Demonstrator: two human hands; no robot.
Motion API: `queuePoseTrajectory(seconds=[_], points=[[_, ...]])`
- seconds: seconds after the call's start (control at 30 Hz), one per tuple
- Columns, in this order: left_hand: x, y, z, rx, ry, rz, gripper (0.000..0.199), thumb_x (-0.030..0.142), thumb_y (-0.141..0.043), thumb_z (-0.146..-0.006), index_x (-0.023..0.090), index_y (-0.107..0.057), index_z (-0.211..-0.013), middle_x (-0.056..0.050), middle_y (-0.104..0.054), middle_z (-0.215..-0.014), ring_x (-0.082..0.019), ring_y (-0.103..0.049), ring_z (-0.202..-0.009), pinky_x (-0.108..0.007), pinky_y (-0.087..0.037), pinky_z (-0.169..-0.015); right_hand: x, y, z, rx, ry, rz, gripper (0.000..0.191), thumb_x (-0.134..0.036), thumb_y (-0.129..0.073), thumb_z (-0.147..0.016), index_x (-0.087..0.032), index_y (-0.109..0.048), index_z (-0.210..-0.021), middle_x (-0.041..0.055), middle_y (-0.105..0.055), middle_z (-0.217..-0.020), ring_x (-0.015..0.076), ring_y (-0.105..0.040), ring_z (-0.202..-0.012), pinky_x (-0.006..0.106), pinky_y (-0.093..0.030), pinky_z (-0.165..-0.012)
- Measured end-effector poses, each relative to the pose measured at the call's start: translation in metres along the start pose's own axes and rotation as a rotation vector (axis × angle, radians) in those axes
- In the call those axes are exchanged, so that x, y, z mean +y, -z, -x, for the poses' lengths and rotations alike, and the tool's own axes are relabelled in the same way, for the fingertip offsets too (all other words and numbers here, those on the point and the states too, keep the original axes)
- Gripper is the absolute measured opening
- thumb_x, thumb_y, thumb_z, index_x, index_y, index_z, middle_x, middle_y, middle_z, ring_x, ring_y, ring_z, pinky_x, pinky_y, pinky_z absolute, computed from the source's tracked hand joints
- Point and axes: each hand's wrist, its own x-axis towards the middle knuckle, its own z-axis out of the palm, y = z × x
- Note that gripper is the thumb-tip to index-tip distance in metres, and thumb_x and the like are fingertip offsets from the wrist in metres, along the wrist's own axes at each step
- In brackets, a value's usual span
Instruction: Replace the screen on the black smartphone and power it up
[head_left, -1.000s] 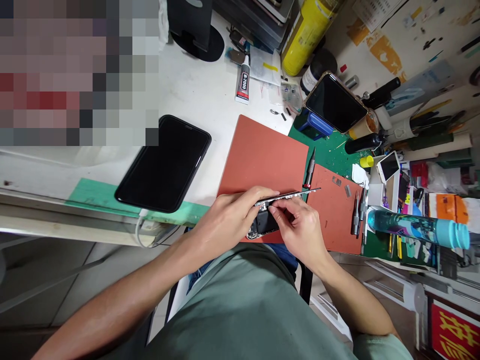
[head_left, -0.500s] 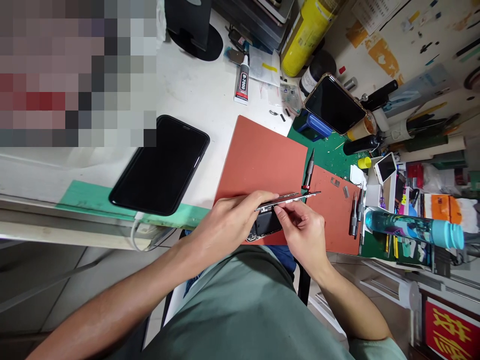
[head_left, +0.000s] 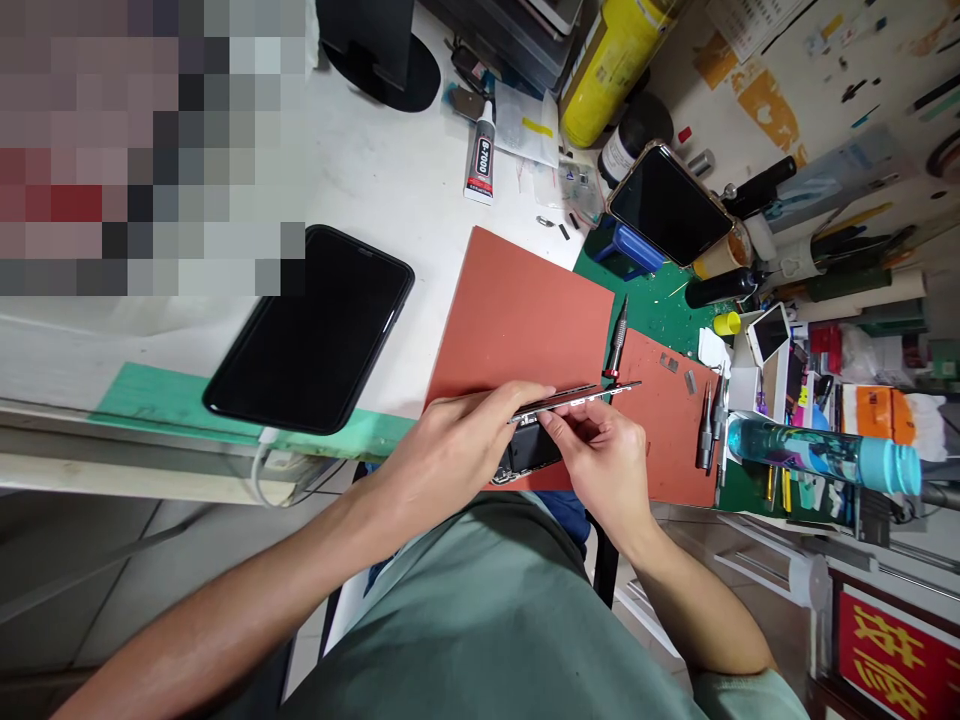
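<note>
An opened phone is in my hands over the red-brown mat [head_left: 532, 300]. Its phone body [head_left: 534, 452] shows a dark battery and bare inner parts. The lifted phone screen [head_left: 577, 398] stands tilted, nearly edge-on, along the far side of the body. My left hand [head_left: 469, 435] is closed around the left end, fingers on the screen. My right hand [head_left: 611, 455] pinches thumb and fingers together at the gap between screen and body; what lies between the fingertips is hidden. A screwdriver [head_left: 618, 340] lies just beyond the screen.
A large black phone [head_left: 315, 330] lies at the left, beside a white cable [head_left: 261, 470]. Further back are a B-7000 glue tube [head_left: 481, 160] and a propped phone [head_left: 670, 205]. On the right lie dark tools [head_left: 706, 430] and a blue bottle [head_left: 817, 452]. Another person is blurred at upper left.
The view has shifted slightly, so surroundings sit a little further left. Both hands keep their hold on the opened phone, with only a slight movement of the right thumb.
</note>
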Motion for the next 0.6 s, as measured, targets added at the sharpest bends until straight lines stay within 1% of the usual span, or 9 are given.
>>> queuePoseTrajectory(seconds=[0.13,0.3,0.4,0.6], points=[[0.0004,0.0007,-0.0006,0.003,-0.009,-0.003,0.037,0.008,-0.056,-0.105,0.027,-0.066,-0.136,0.000,-0.082,-0.124,-0.013,-0.082,-0.094,-0.019,-0.063,-0.088,0.0011,0.0018,-0.0011,0.001,0.020,0.026,0.018,-0.038,-0.076,-0.096,-0.023,-0.079,-0.086,-0.0004,-0.077,-0.078,0.0151,-0.062,-0.064,0.029,-0.048,-0.064],[0.0008,0.0013,-0.0017,-0.008,-0.002,0.005,0.037,0.006,-0.056,-0.105,0.026,-0.066,-0.135,0.000,-0.082,-0.124,-0.011,-0.081,-0.093,-0.016,-0.062,-0.086,0.0029,0.0024,-0.0008,0.001,0.050,0.054,0.017,-0.038,-0.076,-0.097,-0.023,-0.078,-0.088,0.0006,-0.078,-0.081,0.0163,-0.067,-0.067,0.030,-0.049,-0.065],[0.0007,0.0012,-0.0019,0.003,-0.005,0.000,0.037,0.006,-0.056,-0.104,0.026,-0.066,-0.134,0.000,-0.083,-0.123,-0.012,-0.081,-0.091,-0.017,-0.062,-0.083,0.0040,0.0029,0.0001,-0.001,0.061,0.055,0.018,-0.038,-0.075,-0.098,-0.023,-0.078,-0.089,0.0007,-0.078,-0.082,0.0160,-0.066,-0.066,0.030,-0.049,-0.064],[0.0005,0.0019,-0.0018,-0.004,0.002,-0.005,0.040,0.004,-0.056,-0.103,0.026,-0.066,-0.135,0.001,-0.083,-0.120,-0.010,-0.080,-0.086,-0.015,-0.061,-0.082,0.0047,0.0050,-0.0008,-0.019,0.018,0.009,0.019,-0.040,-0.076,-0.097,-0.024,-0.076,-0.087,-0.0003,-0.076,-0.080,0.0152,-0.062,-0.065,0.030,-0.048,-0.063]])
